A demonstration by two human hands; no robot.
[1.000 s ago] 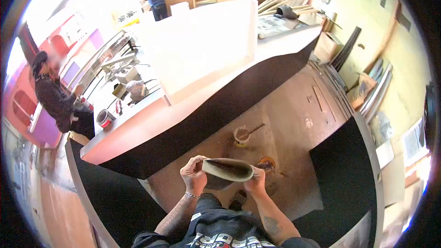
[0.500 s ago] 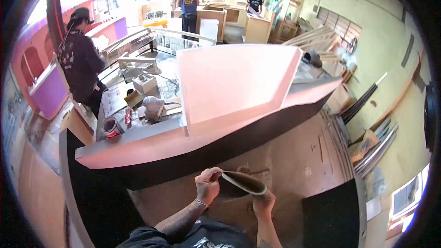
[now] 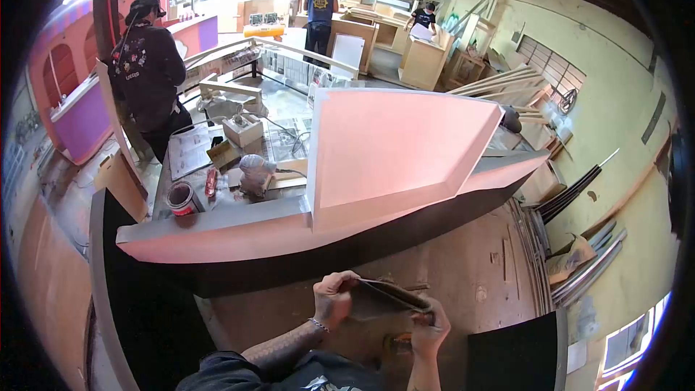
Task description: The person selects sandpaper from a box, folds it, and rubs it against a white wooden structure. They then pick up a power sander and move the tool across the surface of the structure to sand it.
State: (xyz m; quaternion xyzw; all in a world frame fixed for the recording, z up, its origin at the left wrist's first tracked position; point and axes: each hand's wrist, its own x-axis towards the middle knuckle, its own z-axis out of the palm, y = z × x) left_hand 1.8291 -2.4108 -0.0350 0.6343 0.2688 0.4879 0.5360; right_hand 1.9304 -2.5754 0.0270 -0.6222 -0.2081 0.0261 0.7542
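Observation:
My left hand [image 3: 334, 298] is closed, pinching one end of a thin, dark sheet that looks like sandpaper [image 3: 393, 292]. The fingers of my right hand [image 3: 431, 327] are wrapped round its other end, so the sheet spans the space between both hands, seen almost edge-on. Beyond them stands a pale pink panel structure [image 3: 398, 152] with a black lower face. A yellow and dark object [image 3: 398, 344], partly hidden and hard to make out, is low beside my right forearm.
On the worktop behind the panel are a power sander [image 3: 256, 175], a can [image 3: 183, 199] and a red tool [image 3: 211, 182]. Black panels [image 3: 510, 351] flank me. One person [image 3: 148, 65] stands left; two others are farther back. Metal tubes [image 3: 594, 268] lean at the right wall.
The sheet has gone from a curved, open bend to a flatter, nearly edge-on strip. My right hand has turned and shifted slightly right. The camera view has tilted a little.

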